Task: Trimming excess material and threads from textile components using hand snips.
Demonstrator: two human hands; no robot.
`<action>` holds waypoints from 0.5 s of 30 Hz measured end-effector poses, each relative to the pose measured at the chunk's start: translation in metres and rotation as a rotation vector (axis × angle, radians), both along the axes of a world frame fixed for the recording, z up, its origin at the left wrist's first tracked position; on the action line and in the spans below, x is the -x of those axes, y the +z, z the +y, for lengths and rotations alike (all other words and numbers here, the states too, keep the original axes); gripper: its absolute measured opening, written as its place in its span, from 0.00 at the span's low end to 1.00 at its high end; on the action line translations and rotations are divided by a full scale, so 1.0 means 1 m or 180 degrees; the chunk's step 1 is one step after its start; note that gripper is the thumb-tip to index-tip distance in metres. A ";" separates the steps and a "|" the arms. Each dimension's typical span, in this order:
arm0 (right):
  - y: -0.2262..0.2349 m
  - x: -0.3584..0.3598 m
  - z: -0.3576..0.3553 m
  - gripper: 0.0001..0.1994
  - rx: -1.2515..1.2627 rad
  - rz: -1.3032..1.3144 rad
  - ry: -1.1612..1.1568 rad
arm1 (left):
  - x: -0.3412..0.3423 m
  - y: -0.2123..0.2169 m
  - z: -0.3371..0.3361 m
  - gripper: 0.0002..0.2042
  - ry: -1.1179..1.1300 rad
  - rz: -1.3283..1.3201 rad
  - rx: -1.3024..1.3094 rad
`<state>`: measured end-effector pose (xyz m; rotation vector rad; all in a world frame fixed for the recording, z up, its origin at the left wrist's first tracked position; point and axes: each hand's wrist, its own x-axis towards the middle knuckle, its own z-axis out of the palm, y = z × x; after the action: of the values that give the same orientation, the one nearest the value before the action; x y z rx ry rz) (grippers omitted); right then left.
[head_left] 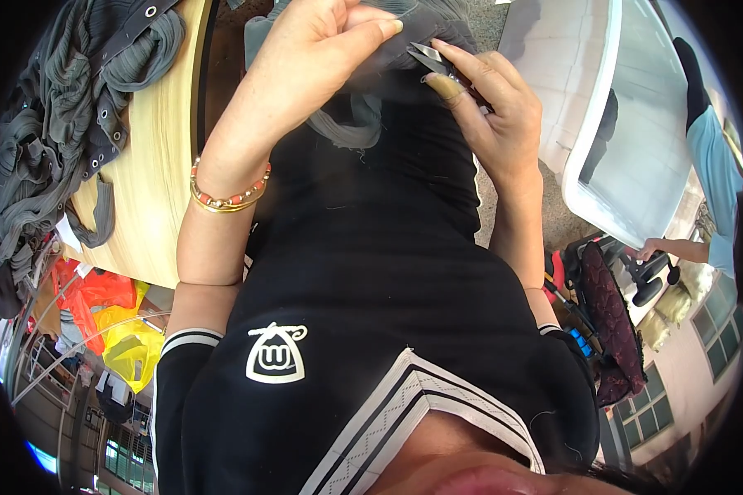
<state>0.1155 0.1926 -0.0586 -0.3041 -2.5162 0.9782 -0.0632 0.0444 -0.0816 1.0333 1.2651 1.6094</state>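
Grey cloth (367, 62) lies bunched over my lap, with a loose strip of it (351, 124) hanging toward me. My left hand (326, 49) is above the cloth, thumb and fingers pinched together; what lies between their tips is too fine to make out. A bead bracelet and gold bangles circle that wrist. In my right hand (495, 95) is a small pair of thread snips (427, 56), blades pointing left toward the cloth and slightly apart. The right thumb wears a yellowish cover (443, 86). The snips' handles are mostly hidden by my fingers.
At left, a pale wooden table (144, 173) bears a heap of dark grey garments (37, 173) with eyelet bands. Red (99, 297) and yellow (132, 342) plastic bags are below it. A large white bin (590, 165) stands at right, with another person's arm (685, 250) beyond.
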 end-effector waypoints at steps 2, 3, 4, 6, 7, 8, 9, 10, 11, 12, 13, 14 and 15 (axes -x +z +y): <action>0.000 0.001 0.000 0.18 0.0052 -0.0004 0.0014 | 0.001 0.000 -0.002 0.13 0.0167 0.0424 0.1564; 0.000 0.002 0.000 0.17 0.0203 0.0006 0.0038 | 0.001 -0.005 0.002 0.14 -0.0015 -0.0007 0.0103; 0.000 0.003 -0.001 0.16 0.0355 0.0016 0.0063 | 0.001 -0.007 0.003 0.16 -0.0199 -0.0429 -0.1359; -0.002 0.001 0.002 0.16 0.0370 -0.0010 0.0042 | -0.008 0.031 0.000 0.16 0.0110 -0.0710 -0.0210; -0.002 0.001 0.002 0.15 0.0386 -0.0012 0.0050 | -0.011 0.045 -0.003 0.16 0.0437 -0.0941 0.0944; -0.002 0.001 0.002 0.15 0.0386 -0.0010 0.0059 | -0.011 0.045 -0.003 0.16 0.0446 -0.0940 0.0943; -0.001 0.001 0.002 0.15 0.0472 -0.0005 0.0051 | -0.010 0.044 -0.004 0.15 0.0431 -0.1024 0.0889; -0.001 0.001 0.002 0.15 0.0559 0.0001 0.0041 | -0.010 0.042 -0.004 0.15 0.0414 -0.1109 0.0836; -0.002 0.002 0.002 0.15 0.0556 0.0004 0.0056 | -0.006 0.029 -0.001 0.15 0.0429 -0.1107 0.0830; -0.004 0.003 0.003 0.15 0.0809 0.0131 0.0029 | -0.001 0.007 0.004 0.15 0.0057 -0.1019 -0.0284; -0.008 0.004 0.003 0.14 0.1069 0.0254 -0.0008 | 0.002 -0.006 0.007 0.15 -0.0328 -0.0905 -0.1384; -0.012 0.008 0.003 0.13 0.1457 0.0463 -0.0093 | 0.002 -0.007 0.009 0.15 -0.0336 -0.0918 -0.1390; -0.013 0.013 0.001 0.13 0.2329 0.0503 -0.0284 | 0.001 -0.007 0.010 0.15 -0.0328 -0.0914 -0.1313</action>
<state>0.1026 0.1933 -0.0719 -0.5176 -1.9001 1.7769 -0.0647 0.0545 -0.0885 1.0434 0.6934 1.9028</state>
